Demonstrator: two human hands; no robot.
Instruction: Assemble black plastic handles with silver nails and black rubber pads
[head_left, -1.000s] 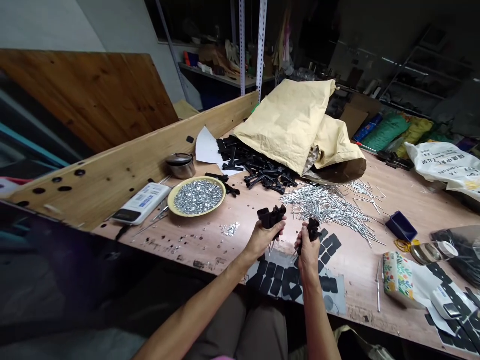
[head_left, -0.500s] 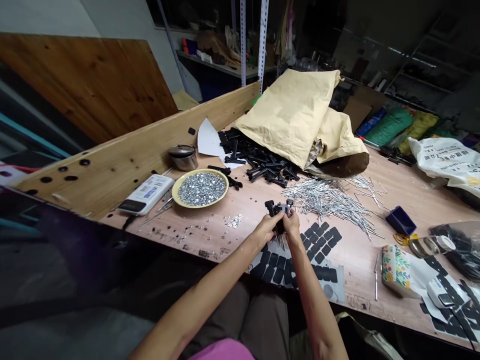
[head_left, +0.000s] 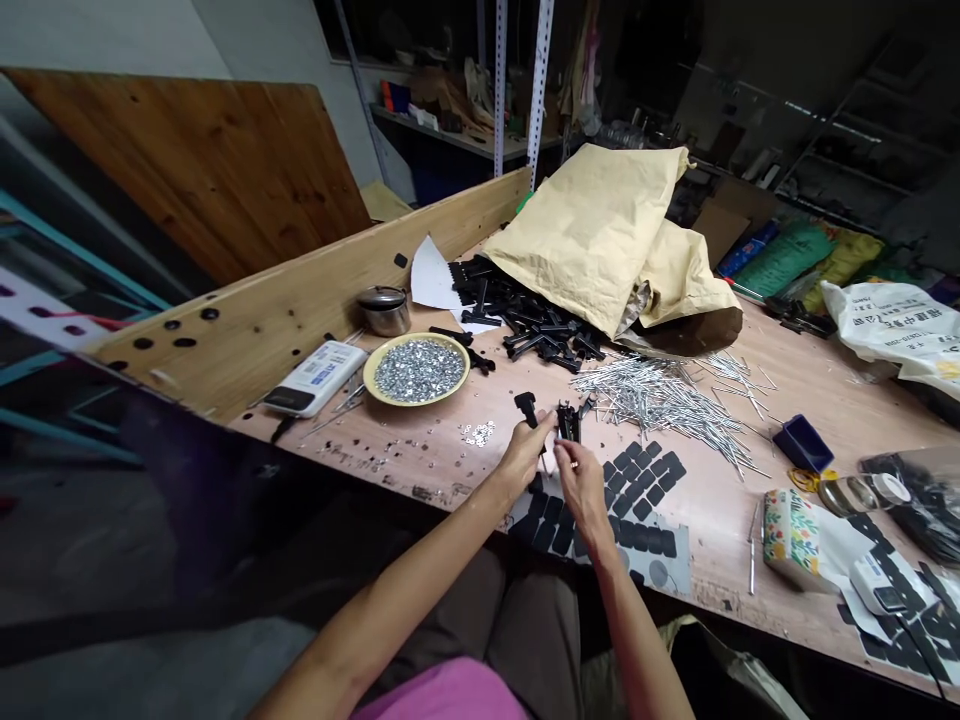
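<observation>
My left hand (head_left: 523,452) is closed around a black plastic part with a wide head (head_left: 526,406), which sticks out above the fingers. Close beside it on the right, my right hand (head_left: 581,485) has its fingertips pinched together; what they grip, if anything, is too small to make out. Just beyond the right fingertips is a small group of black plastic parts (head_left: 570,422). Below both hands, black rounded pads (head_left: 555,528) lie in rows on a grey sheet (head_left: 679,570). A heap of thin metal rods (head_left: 660,400) lies beyond to the right.
A yellow bowl (head_left: 367,378) holds small shiny metal pieces, with a few loose ones (head_left: 477,433) nearby. A white device (head_left: 319,378) and a metal pot (head_left: 386,318) stand left. Behind are piled black parts (head_left: 547,335) under a paper sack (head_left: 592,225). A blue box (head_left: 802,443) sits right.
My hands were together on several black parts. Now they are slightly apart, the left holding one part, the right lower with pinched fingers. The view has shifted slightly left.
</observation>
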